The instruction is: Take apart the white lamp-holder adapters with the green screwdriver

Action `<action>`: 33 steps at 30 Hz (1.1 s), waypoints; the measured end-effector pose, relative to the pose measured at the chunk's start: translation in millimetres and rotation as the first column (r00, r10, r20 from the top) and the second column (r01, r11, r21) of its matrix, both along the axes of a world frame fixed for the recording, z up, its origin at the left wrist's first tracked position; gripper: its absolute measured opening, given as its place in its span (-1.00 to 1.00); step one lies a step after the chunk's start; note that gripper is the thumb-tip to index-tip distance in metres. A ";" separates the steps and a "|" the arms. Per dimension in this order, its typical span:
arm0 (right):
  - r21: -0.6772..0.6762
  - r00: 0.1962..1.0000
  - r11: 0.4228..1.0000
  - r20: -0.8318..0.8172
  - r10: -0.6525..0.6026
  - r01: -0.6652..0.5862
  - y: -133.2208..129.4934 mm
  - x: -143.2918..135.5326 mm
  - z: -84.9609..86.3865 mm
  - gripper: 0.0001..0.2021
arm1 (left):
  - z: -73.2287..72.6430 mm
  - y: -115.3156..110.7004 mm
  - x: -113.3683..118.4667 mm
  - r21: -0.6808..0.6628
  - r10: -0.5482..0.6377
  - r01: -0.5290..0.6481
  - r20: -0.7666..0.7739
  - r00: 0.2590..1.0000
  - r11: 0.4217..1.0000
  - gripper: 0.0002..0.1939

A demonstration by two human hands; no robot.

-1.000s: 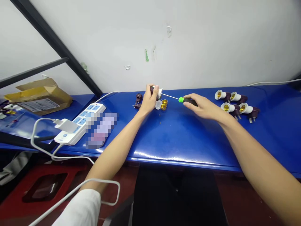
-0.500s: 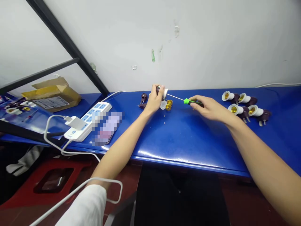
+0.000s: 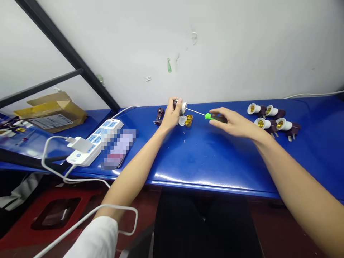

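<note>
My left hand (image 3: 172, 114) is wrapped round a lamp socket (image 3: 183, 107), whose white rim faces right. In my right hand (image 3: 225, 121) is a screwdriver (image 3: 215, 118) with a green and black handle. Its shaft points left and its tip reaches the socket's white opening; the tip itself is hidden. Just below the socket lie a white ring (image 3: 182, 120) and two gold metal shells (image 3: 189, 120). Two tiny screws (image 3: 184, 141) rest nearer the front. Dark plug parts (image 3: 159, 115) lie left of my left hand.
Several white and maroon plug sockets (image 3: 285, 124) lie at the right of the blue table (image 3: 204, 165). On the left are a power strip (image 3: 94, 143) with a charger, a blurred phone (image 3: 119, 148), a cable, and an open carton (image 3: 53, 113) behind a black frame.
The view has shifted slightly, so most things appear a little further left. My right hand's fingers have changed their hold on the screwdriver handle a little.
</note>
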State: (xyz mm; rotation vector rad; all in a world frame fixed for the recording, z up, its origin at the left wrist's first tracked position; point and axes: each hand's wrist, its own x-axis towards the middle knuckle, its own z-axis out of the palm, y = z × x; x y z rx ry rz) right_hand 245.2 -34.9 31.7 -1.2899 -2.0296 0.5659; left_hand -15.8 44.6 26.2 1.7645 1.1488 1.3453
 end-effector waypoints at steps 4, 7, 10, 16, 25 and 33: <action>-0.107 0.999 0.994 0.030 0.037 -0.034 -3.1 -2.4 3.8 -0.58 | 1.2 -0.9 0.0 -0.033 -0.003 0.004 0.022 1.000 0.999 -0.53; -0.056 1.000 0.998 0.001 0.016 -0.016 -3.3 -3.2 3.5 -0.54 | 0.9 0.0 -0.5 -0.029 -0.023 0.024 0.032 0.999 0.999 -0.49; -0.062 1.000 0.998 -0.013 0.028 -0.029 -3.3 -4.0 3.3 -0.56 | 1.4 1.5 -1.8 -0.023 -0.014 0.015 0.036 0.999 1.000 -0.46; -0.049 0.999 0.998 -0.029 0.041 -0.042 -4.4 -3.9 6.3 -0.56 | 6.3 0.2 -2.0 -0.043 -0.010 0.013 0.067 0.998 0.999 -0.47; -0.186 0.992 0.978 -0.103 0.078 -0.096 -13.7 -11.6 18.4 -0.50 | 16.6 -3.8 -1.2 -0.221 -0.055 0.159 0.414 0.909 0.962 -0.63; -0.082 0.981 0.992 -0.179 0.076 -0.092 -18.6 -15.7 23.5 -0.53 | 32.6 -13.3 -3.0 -0.310 -0.047 0.288 0.603 0.797 0.906 -0.61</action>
